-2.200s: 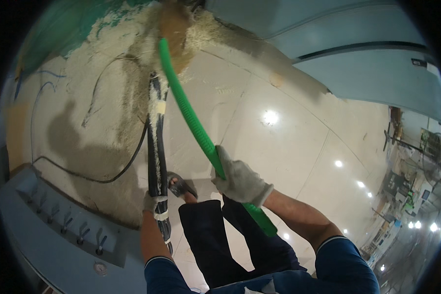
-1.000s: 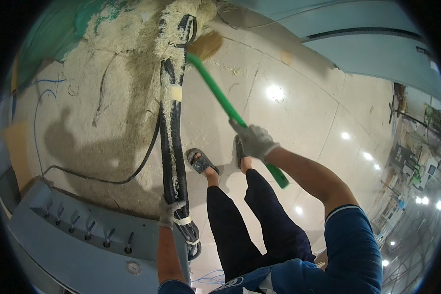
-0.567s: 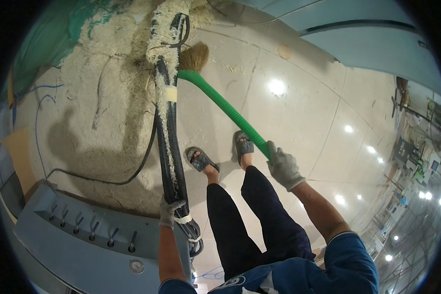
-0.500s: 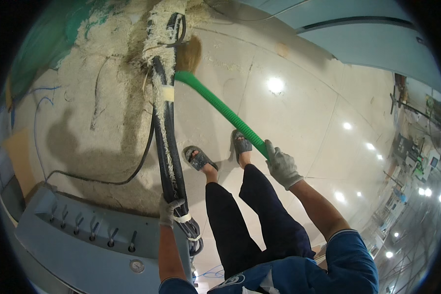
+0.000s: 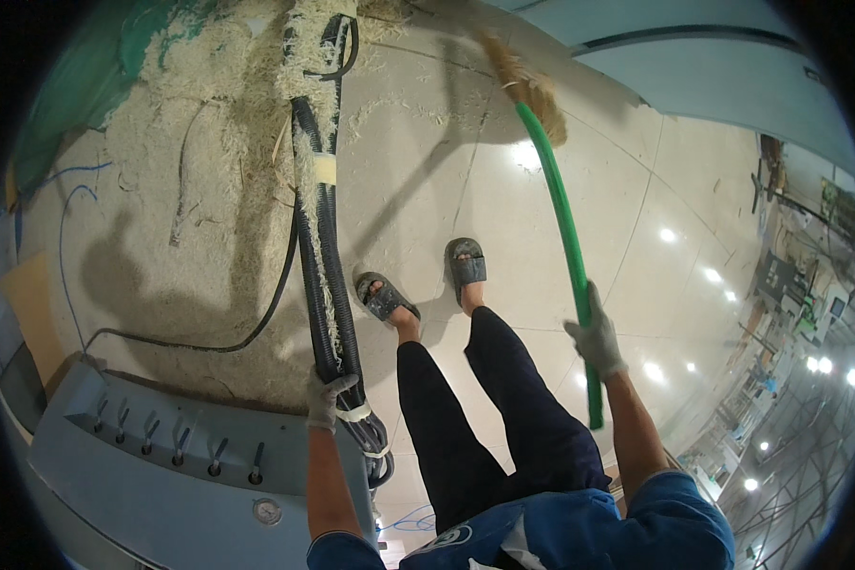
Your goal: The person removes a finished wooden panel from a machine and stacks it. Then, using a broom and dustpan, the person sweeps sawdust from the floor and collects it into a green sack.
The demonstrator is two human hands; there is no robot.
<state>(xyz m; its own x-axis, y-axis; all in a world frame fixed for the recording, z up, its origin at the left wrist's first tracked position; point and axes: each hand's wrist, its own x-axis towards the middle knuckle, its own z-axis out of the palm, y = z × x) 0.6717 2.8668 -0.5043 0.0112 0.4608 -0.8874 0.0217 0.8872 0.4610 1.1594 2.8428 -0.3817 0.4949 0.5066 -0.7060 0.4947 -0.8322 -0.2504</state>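
Observation:
A broom is in my gloved right hand, which closes round its green ribbed handle. The tan bristle head is up at the far right, off to the right of the hoses. My gloved left hand is wrapped round a bundle of black corrugated hoses near its lower end, just above a white tie. Pale shavings cling to the bundle's top and lie along the gap between the hoses. My palms and the undersides of the fingers are hidden.
Heaped pale shavings cover the floor left of the hoses, with a thin black cable across them. A blue-grey machine panel with several levers stands at lower left. Another blue-grey casing borders the upper right. My sandalled feet are mid-floor.
The broom has swung from beside the hoses to the upper right, its handle now steeper. My right hand has shifted right and slightly lower. My left hand stays on the hoses.

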